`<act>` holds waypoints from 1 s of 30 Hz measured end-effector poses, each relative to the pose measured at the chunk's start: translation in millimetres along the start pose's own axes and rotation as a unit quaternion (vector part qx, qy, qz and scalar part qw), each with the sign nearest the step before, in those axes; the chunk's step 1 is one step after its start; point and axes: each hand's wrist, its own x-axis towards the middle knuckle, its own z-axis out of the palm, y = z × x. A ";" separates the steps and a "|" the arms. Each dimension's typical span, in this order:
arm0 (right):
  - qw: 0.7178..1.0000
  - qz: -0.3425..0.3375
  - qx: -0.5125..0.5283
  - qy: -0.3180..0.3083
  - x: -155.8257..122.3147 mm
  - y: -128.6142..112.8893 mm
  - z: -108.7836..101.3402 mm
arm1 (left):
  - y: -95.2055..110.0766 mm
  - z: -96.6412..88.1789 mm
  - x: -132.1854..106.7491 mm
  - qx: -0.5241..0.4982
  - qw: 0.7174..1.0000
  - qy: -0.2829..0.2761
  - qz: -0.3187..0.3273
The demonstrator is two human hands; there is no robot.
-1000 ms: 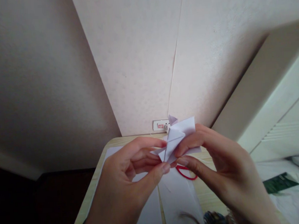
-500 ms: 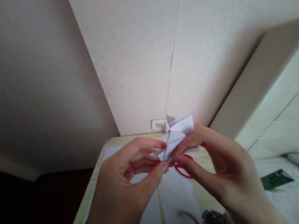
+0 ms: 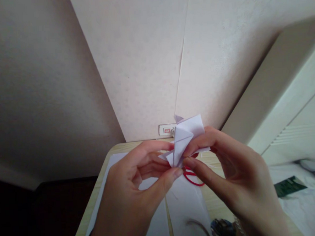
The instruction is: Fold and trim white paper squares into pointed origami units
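Observation:
I hold a folded white paper figure (image 3: 186, 135) in the air above a small wooden table (image 3: 119, 148). My left hand (image 3: 132, 194) pinches its lower left corner between thumb and fingers. My right hand (image 3: 233, 177) pinches its right side with thumb and forefinger. The paper's pointed flaps stick up in front of the wall. Flat white sheets of paper (image 3: 186, 205) lie on the table under my hands, and a red loop (image 3: 193, 176) rests on them just below the figure.
A white wall socket (image 3: 166, 129) sits on the wall behind the table. White cabinet doors (image 3: 293, 124) stand at the right, with a dark green packet (image 3: 288, 185) on a white surface. Dark floor lies left of the table.
Both hands and the paper figure have risen slightly, and the paper has tilted a little more upright. The grips remain the same.

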 end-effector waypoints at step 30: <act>0.988 0.067 0.101 0.096 -4.0 -4.7 14.3 | -0.7 4.9 -0.4 0.040 0.999 0.033 0.015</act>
